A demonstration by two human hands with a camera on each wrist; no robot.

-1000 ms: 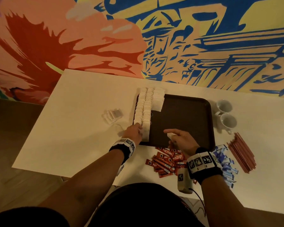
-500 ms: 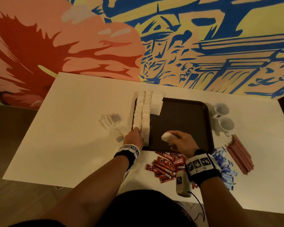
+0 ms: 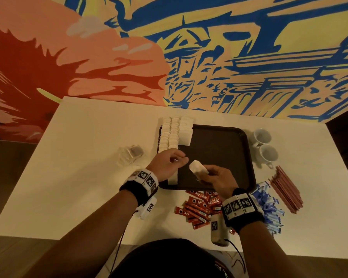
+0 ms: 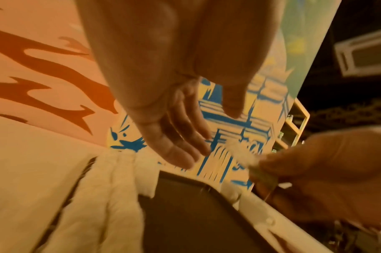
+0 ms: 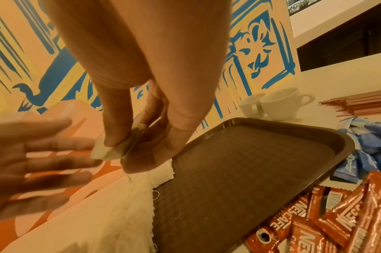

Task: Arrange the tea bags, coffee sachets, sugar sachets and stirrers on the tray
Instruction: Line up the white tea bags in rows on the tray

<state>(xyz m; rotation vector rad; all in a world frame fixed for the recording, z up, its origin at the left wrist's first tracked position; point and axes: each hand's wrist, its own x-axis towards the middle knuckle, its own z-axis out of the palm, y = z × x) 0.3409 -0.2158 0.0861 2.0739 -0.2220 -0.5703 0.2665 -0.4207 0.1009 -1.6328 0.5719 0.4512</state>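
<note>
A dark brown tray [image 3: 219, 149] lies on the white table, with rows of white tea bags [image 3: 174, 133] along its left side. My right hand [image 3: 213, 176] pinches one white tea bag [image 3: 197, 167] above the tray's near left part; the right wrist view shows that tea bag [image 5: 111, 149] held between thumb and fingers. My left hand [image 3: 169, 163] hovers just left of it, fingers loosely spread [image 4: 178, 149], holding nothing. Red coffee sachets [image 3: 199, 207], blue sugar sachets [image 3: 269, 209] and reddish stirrers [image 3: 285, 189] lie off the tray near the front right.
Two white cups [image 3: 264, 145] stand right of the tray. A crumpled clear wrapper [image 3: 130, 155] lies left of it. The painted wall [image 3: 169, 57] rises behind the table; the table's front edge is close to my body.
My right hand lifted the tea bag up off the tray. My left hand left the tea bag rows and rose towards the right hand.
</note>
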